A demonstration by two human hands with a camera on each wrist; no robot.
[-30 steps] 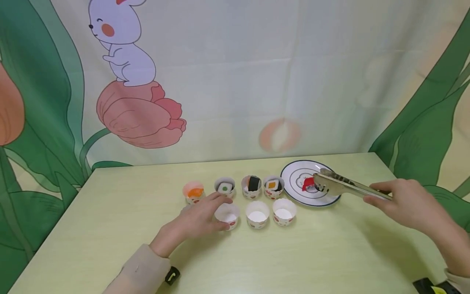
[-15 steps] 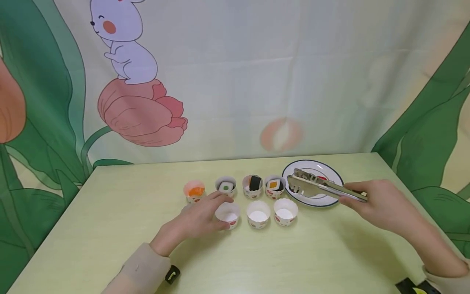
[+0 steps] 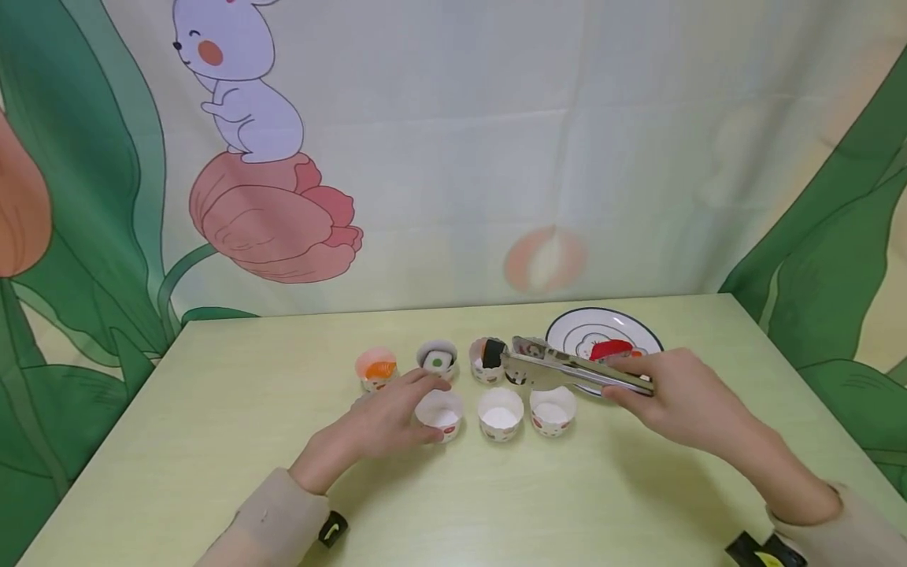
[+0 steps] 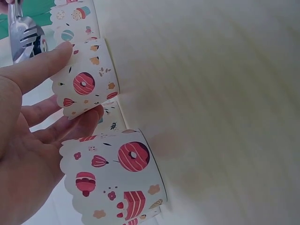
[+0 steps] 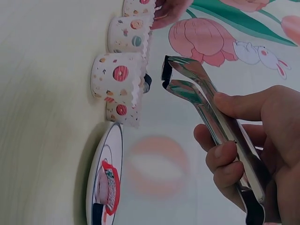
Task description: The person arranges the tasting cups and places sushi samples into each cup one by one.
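My left hand (image 3: 386, 417) holds a white paper baking cup (image 4: 86, 79) in the front row, thumb and fingers on either side of it. In my right hand (image 3: 683, 402) I grip metal serving tongs (image 3: 577, 370), raised over the cups at the row's right end. A dark piece (image 5: 166, 71) shows at the tongs' tips in the right wrist view; its kind is hard to tell. Two more cups (image 3: 501, 415) stand to the right in the front row. Behind, cups hold toy sushi: an orange-topped piece (image 3: 381, 370), a white roll (image 3: 437, 361) and a black-wrapped piece (image 3: 492, 353).
A blue-rimmed plate (image 3: 567, 321) stands at the back right, with a red-topped sushi piece (image 3: 609, 349) on it. The tongs partly cover the back row's rightmost cup. Another cup (image 4: 115, 178) stands beside my left hand. A printed curtain (image 3: 439, 157) hangs behind the table (image 3: 496, 504).
My right hand has carried the tongs left from over the plate to above the right-hand cups, uncovering the red-topped piece. My left hand has stayed at its cup.
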